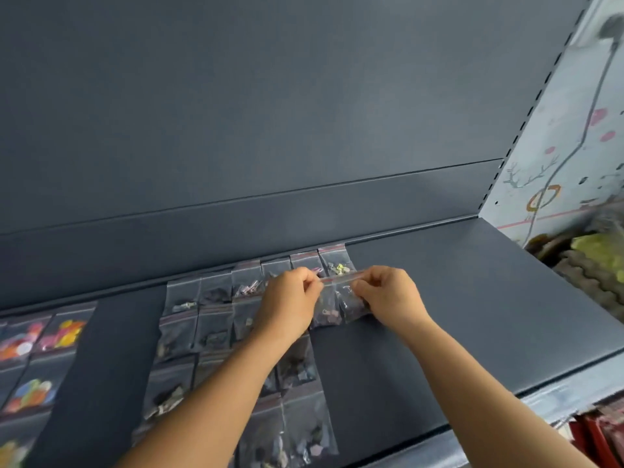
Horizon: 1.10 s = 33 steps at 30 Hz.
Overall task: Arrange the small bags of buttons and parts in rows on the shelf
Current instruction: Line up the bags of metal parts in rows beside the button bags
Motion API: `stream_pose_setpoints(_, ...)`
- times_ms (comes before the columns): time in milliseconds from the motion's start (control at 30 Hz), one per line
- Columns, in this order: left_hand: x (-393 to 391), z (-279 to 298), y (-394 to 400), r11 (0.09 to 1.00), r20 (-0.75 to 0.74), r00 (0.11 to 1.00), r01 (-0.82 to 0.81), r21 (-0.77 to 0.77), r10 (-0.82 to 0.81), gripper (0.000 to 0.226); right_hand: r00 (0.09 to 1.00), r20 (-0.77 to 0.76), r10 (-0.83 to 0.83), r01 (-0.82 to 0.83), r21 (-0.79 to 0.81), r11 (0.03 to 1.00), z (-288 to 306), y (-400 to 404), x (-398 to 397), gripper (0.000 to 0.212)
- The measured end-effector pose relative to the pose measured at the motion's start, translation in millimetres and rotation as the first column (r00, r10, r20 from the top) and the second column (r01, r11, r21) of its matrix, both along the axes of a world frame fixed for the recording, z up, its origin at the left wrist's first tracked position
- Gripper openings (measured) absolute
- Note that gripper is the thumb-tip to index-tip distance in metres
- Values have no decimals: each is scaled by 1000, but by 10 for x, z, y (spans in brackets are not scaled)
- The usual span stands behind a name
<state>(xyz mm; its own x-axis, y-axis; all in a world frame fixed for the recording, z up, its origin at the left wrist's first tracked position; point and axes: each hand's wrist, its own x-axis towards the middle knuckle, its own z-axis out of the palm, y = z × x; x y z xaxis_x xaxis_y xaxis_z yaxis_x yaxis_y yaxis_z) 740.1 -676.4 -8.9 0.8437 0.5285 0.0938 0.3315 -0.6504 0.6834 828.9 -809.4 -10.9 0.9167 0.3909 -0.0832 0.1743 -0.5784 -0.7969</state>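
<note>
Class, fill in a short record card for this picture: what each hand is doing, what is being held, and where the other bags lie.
left hand: pinches held bags' top edge
right hand: pinches same edge, other end
held bags: clear, small parts inside
laid bags: rows on shelf
bright-button bags: far left
shelf: dark blue, bare on the right

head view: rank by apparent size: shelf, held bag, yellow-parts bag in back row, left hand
1. shelf, by far.
2. left hand.
3. held bag and yellow-parts bag: look alike; hands cover part of both and the held one is nearer, so unranked.
</note>
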Motion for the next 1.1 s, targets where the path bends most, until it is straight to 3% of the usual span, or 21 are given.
stream_pose_setpoints(33, 3, 9, -9, 997, -15, 1000, -15, 73, 16, 15, 999, 28, 15, -14, -22, 1000, -1, 9, 9, 9)
stream_pose_setpoints(100, -12, 22, -16, 974, -41, 999, -13, 226, 22, 29, 989, 135, 63, -50, -102, 994, -16, 9, 39, 28)
stream_pose_setpoints(200, -100, 38, -77, 940, -64, 997, 67, 334, -48, 36, 943, 273, 192, -149, -170, 974, -31, -58, 36, 41)
stream_pose_setpoints(300, -170, -40, -180, 915, -168, 975, 200, 349, -149, 31, 892, 272, 361, -294, -257, 921, -73, -132, 14, 26)
stream_pose_setpoints(400, -177, -104, -219, 900, -224, 962, 232, 370, -156, 28, 831, 308, 464, -372, -311, 874, -126, -146, -3, 12)
stream_pose_setpoints(733, -112, -122, -269, 895, -273, 957, 207, 396, -101, 28, 832, 328, 447, -350, -314, 883, -213, -64, 86, 4)
stream_pose_setpoints(933, -168, -19, -332, 903, -257, 965, 151, 402, -46, 37, 851, 285, 441, -332, -358, 873, -60, -112, -4, 22)
stream_pose_setpoints(1100, -485, 124, -337, 892, -184, 980, 22, 451, 69, 54, 775, 313, 549, -406, -418, 813, 82, -122, -214, 51)
